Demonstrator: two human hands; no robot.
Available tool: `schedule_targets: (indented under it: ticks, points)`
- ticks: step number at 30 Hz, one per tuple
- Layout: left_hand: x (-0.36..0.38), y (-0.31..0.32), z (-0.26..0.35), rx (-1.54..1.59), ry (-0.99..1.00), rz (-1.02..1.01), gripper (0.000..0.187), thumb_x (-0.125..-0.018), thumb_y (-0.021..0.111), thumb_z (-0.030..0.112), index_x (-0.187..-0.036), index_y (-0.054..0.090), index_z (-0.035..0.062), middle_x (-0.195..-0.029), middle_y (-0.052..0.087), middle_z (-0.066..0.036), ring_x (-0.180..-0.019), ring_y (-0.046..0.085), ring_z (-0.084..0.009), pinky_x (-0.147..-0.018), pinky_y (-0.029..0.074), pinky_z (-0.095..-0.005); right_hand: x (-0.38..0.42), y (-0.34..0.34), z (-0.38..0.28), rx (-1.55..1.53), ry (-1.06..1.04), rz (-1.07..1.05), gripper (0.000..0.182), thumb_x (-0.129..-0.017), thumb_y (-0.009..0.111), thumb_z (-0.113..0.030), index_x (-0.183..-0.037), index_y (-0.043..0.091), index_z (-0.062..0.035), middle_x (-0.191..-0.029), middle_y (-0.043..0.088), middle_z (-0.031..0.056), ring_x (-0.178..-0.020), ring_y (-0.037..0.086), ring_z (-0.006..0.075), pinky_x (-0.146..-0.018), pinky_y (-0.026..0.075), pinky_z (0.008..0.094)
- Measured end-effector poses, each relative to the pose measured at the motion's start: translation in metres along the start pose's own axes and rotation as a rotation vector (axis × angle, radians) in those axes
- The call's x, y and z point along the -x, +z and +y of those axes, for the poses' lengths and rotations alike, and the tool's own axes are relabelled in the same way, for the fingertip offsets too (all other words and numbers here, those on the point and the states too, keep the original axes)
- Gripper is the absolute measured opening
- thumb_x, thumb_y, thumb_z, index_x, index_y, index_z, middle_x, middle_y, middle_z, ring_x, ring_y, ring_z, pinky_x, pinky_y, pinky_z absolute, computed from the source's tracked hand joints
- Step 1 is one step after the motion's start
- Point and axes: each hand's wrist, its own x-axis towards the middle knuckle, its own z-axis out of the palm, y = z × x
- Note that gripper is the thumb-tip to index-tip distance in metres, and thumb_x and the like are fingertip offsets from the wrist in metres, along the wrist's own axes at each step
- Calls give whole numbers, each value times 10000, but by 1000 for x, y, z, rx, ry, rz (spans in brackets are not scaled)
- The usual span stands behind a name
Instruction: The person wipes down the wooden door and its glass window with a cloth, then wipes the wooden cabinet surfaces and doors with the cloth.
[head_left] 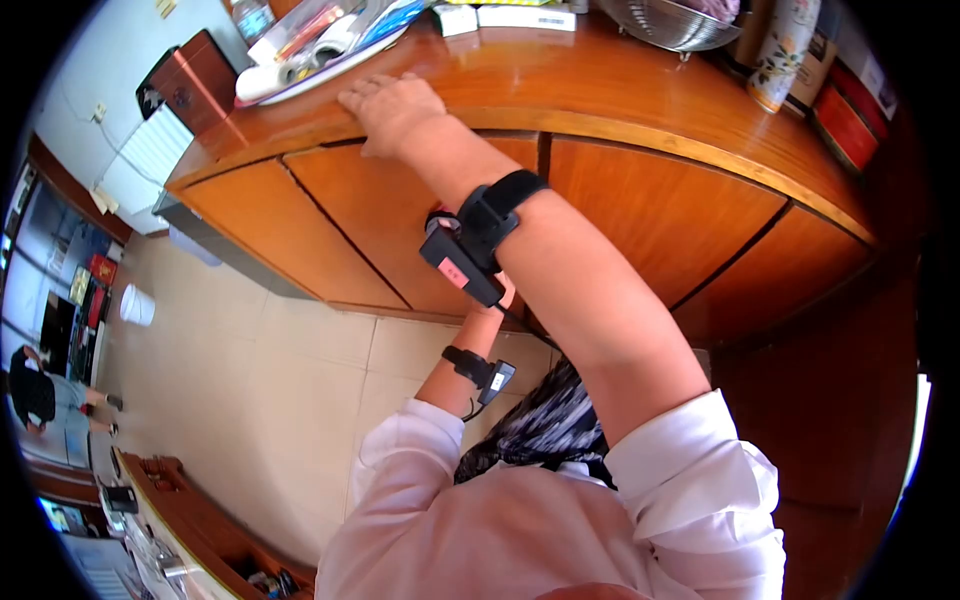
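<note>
The right hand point(392, 108) lies flat, palm down and fingers loose, on the front edge of a curved wooden surface point(560, 85), gripping nothing. The wood is a warm orange-brown with a smooth, glossy finish, and its rim sweeps in an arc above a row of cabinet panels point(650, 210) of the same wood, split by dark seams. A black strap with a small black device point(462, 260) (marked with a pink patch) circles the right forearm.

The left hand point(503, 293) is almost wholly hidden behind that forearm and device; only a sliver shows near the cabinet front, so whether it is clenched or slack cannot be told. Its wrist carries a second strapped device point(484, 373). Both arms come out of rolled white sleeves point(700, 460), and a dark patterned cloth point(545, 425) hangs between them.

Just beyond the right hand, a white tray point(262, 82) holds a jumble of packets and papers, too blurred to name. Further along sit flat white boxes point(525, 17), a shiny metal bowl point(665, 25) cut off by the frame's top, and a flowered ceramic cup point(782, 50); red tins point(845, 125) stand at the far right. A dark reddish box point(195, 80) stands at the surface's left end. Pale floor tiles point(250, 380) spread below, and a distant person point(32, 392) shows small at the left edge.
</note>
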Motion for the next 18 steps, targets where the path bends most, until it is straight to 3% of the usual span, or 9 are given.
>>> schedule_targets:
  ticks: [4,5,6,8,10,11,13,18]
  points:
    - [-35,2,14,83,74,-242,540,-933,542,265,-1427,375,125,-1543,229,-157,-1405,166,-465,-1115,195,-560,0,0,3,-16,-10,-16,745,-774,728,-376,-1421,417,-176,-1431,447,9,-1337,396,190,-1062,351,405]
    - [-53,2,12,-58,143,-280,544,-931,544,272,-1431,376,141,-1547,236,-140,-1407,177,-455,-1114,199,-557,1,0,2,-32,-17,-19,737,-773,726,-377,-1415,424,-176,-1418,458,9,-1327,407,190,-1055,356,402]
    - [-65,2,13,-314,233,-290,547,-929,547,278,-1435,378,157,-1551,243,-123,-1409,188,-446,-1113,203,-554,2,0,2,-52,-18,-8,718,-769,726,-375,-1399,446,-176,-1389,481,10,-1311,423,189,-1042,365,401]
    - [-75,-14,51,-1463,502,-77,547,-863,666,327,-1364,478,214,-1521,326,-107,-1360,248,-523,-1051,259,-633,1,-1,2,-44,-13,2,697,-764,729,-373,-1379,467,-176,-1375,492,9,-1300,434,189,-1029,372,402]
    - [-73,-3,31,-1453,516,34,512,-854,676,329,-1327,519,211,-1502,359,-114,-1338,281,-539,-1038,270,-648,1,3,2,-65,-7,39,631,-751,739,-353,-1316,523,-175,-1332,529,12,-1270,461,188,-995,390,399]
    - [-60,-4,25,-1074,445,-81,511,-858,671,329,-1329,519,203,-1506,349,-117,-1344,274,-530,-1043,268,-642,3,5,3,-72,28,27,631,-751,739,-353,-1316,523,-175,-1332,529,12,-1270,461,188,-995,390,399]
    - [-35,-9,22,-630,286,-218,511,-864,662,328,-1333,517,187,-1514,328,-121,-1356,258,-511,-1053,263,-631,3,6,2,-75,2,73,583,-740,746,-331,-1266,550,-174,-1296,552,11,-1249,477,182,-978,397,391]
    - [12,-5,28,-456,171,-330,514,-879,637,328,-1343,512,146,-1534,276,-132,-1387,220,-464,-1078,251,-602,-1,9,0,-92,21,69,408,-817,653,-241,-1214,581,-180,-1227,595,11,-1208,503,187,-965,402,427]
